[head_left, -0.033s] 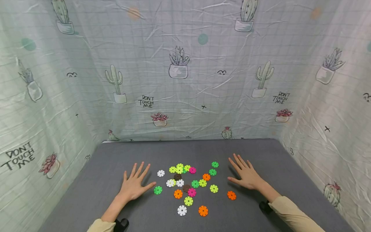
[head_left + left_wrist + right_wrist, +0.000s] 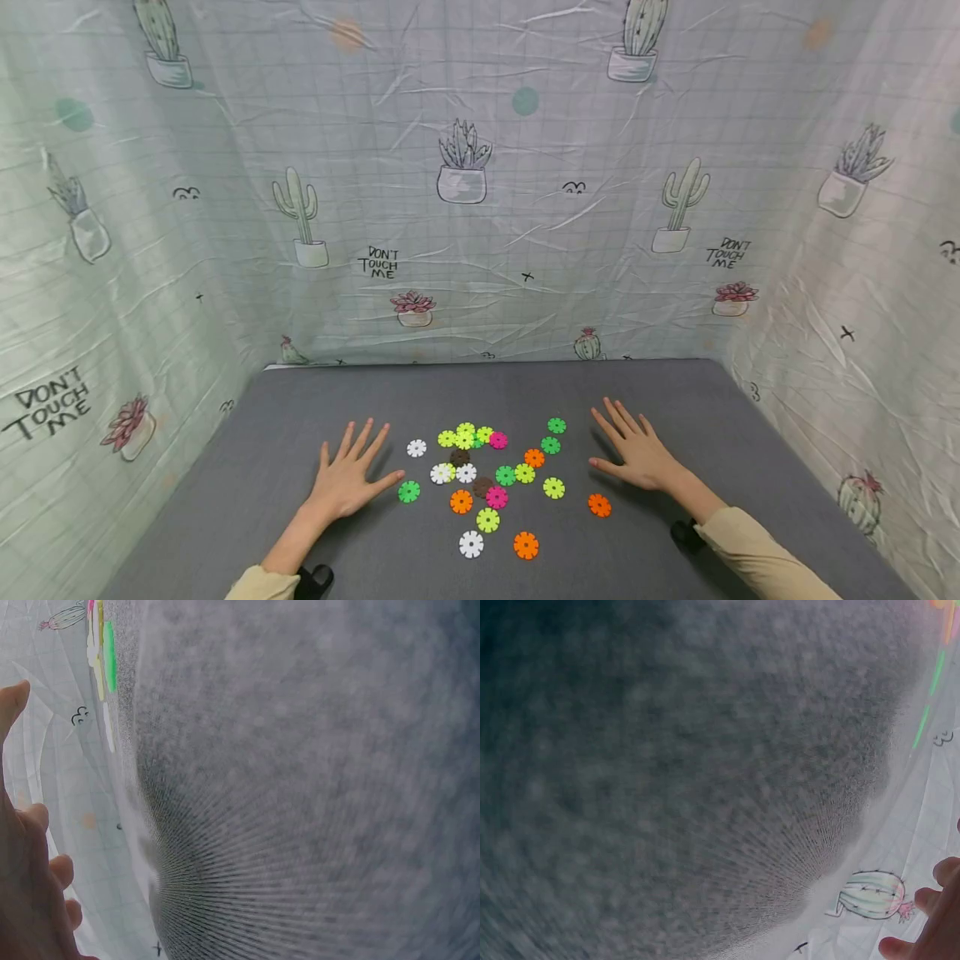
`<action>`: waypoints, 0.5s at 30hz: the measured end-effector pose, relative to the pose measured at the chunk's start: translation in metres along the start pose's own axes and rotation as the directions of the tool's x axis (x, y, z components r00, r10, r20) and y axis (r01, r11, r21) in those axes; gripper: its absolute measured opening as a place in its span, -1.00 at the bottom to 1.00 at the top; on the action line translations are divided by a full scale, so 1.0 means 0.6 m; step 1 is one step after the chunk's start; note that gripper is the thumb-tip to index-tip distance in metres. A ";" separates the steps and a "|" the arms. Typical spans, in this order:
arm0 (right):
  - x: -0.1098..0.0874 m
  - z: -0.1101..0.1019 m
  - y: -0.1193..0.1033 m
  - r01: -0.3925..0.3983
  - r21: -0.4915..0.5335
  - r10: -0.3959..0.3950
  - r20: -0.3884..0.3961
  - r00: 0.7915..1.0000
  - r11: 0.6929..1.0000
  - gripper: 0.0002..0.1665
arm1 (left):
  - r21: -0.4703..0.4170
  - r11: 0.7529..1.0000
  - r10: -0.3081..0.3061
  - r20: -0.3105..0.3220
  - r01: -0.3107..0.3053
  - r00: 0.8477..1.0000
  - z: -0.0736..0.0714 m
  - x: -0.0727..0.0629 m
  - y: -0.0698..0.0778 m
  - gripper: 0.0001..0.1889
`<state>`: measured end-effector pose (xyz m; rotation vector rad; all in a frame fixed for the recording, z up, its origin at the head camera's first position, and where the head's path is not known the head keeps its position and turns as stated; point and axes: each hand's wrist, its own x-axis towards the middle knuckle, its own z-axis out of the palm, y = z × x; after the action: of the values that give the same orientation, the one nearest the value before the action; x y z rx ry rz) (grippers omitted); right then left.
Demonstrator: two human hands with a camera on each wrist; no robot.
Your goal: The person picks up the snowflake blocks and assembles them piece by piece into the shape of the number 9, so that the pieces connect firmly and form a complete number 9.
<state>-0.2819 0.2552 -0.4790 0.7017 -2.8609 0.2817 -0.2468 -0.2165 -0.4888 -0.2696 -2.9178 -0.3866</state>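
Note:
Several notched plastic discs lie scattered over the middle of the grey table, some overlapping. Left of the bunch my left hand (image 2: 342, 482) is spread with fingers straight, its thumb tip beside a green disc (image 2: 408, 492). A white disc (image 2: 416, 448) lies off its fingertips. On the other side my right hand (image 2: 639, 457) is spread too and holds nothing; an orange disc (image 2: 599, 505) lies nearer the viewer than its thumb. Two green discs, one of them the upper (image 2: 557, 426), lie left of its fingers. The left wrist view catches a green disc (image 2: 110, 656) edge-on.
The grey table (image 2: 225, 517) meets a pale cactus-print curtain (image 2: 480, 275) at its back and both sides. Nearest the viewer in the bunch are a white disc (image 2: 471, 545) and an orange disc (image 2: 527, 546). Black bands (image 2: 313, 582) sit at the wrists.

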 end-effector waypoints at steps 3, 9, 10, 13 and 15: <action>0.001 -0.001 0.000 0.001 -0.004 -0.001 0.001 1.000 1.000 -0.04 | 0.001 1.000 0.001 -0.003 -0.001 1.000 -0.002 0.000 0.002 -0.10; -0.002 -0.001 0.000 0.017 -0.024 -0.017 0.001 1.000 1.000 -0.04 | 0.009 1.000 0.001 0.013 -0.001 1.000 -0.008 -0.002 0.007 -0.10; -0.003 -0.001 0.000 0.020 -0.025 -0.020 0.002 1.000 0.999 -0.04 | 0.014 1.000 -0.002 0.022 0.001 1.000 -0.008 -0.003 0.007 -0.10; -0.005 -0.001 0.000 0.024 -0.035 -0.024 0.007 1.000 0.999 -0.04 | 0.026 1.000 -0.001 0.030 0.000 1.000 -0.007 -0.003 0.007 -0.10; -0.004 -0.002 0.000 0.027 -0.036 -0.027 0.010 1.000 0.999 -0.04 | 0.029 1.000 0.001 0.024 -0.002 1.000 -0.007 -0.003 0.008 -0.11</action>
<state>-0.2794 0.2564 -0.4785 0.7356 -2.8553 0.2227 -0.2434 -0.2137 -0.4839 -0.2744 -2.9439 -0.3435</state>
